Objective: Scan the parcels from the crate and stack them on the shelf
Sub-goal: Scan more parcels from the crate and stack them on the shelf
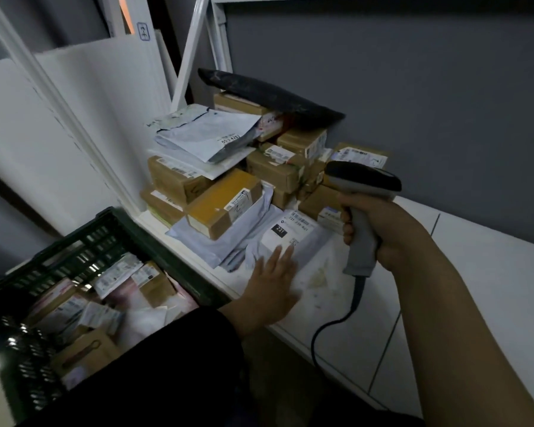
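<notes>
The flat grey plastic-mailer parcel with the white label marked 231 lies on the white shelf board, near its front edge and just in front of the pile of brown cardboard boxes and grey mailers. The grip of the left hand is fully open: the fingers are straight, rest flat on the near end of the parcel and hold nothing. The grip of the right hand is closed round the handle of the grey handheld barcode scanner with the black head, held above the shelf just to the right of the parcel. Hazards, as judged: the mailer film is probably slick, so a push from the flat hand may slide the parcel off the front edge. The yellow-brown cardboard box sits tilted on loose grey mailers and may slip forward if the pile is nudged. The long black flat packet on top of the pile overhangs to the right and may tip off when further parcels are added. The black scanner cable hangs over the shelf edge and may snag. The dark green slatted plastic crate, at the lower left by the shelf front, holds a loose layer of small brown boxes, white-labelled packets and pale pink mailers; much of the task is judged outstanding.
</notes>
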